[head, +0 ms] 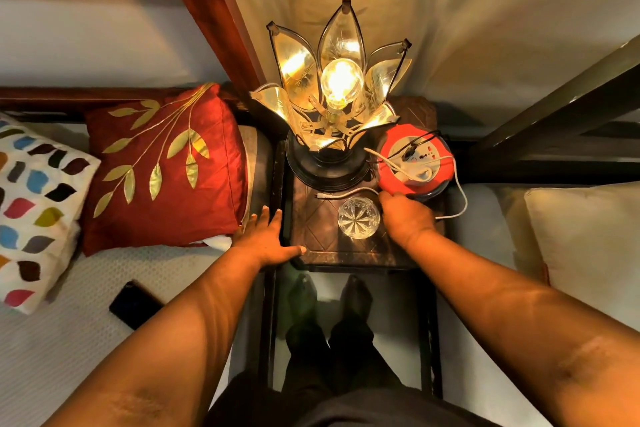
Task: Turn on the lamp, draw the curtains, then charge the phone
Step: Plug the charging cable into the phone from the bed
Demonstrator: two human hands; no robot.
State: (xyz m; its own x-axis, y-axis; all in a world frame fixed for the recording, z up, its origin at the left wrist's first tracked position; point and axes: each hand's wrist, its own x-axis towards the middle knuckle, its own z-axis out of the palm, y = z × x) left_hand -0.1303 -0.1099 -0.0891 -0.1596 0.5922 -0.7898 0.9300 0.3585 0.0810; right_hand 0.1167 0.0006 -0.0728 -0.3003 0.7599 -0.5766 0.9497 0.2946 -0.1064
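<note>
Head cam: lamp lit. L hand flat, fingers spread on table edge. R hand at cable, fingers hidden, can't tell. Phone on bed.

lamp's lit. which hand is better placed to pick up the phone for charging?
Left, probably. The phone lies on the bed on the left hand's side, and that hand is open and free. The right hand is across the table by the red extension reel and white cable.

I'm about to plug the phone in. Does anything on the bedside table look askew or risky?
Mostly tidy. The white charging cable trails loose across the table, its free end beside the empty glass; the lamp stands upright.
</note>
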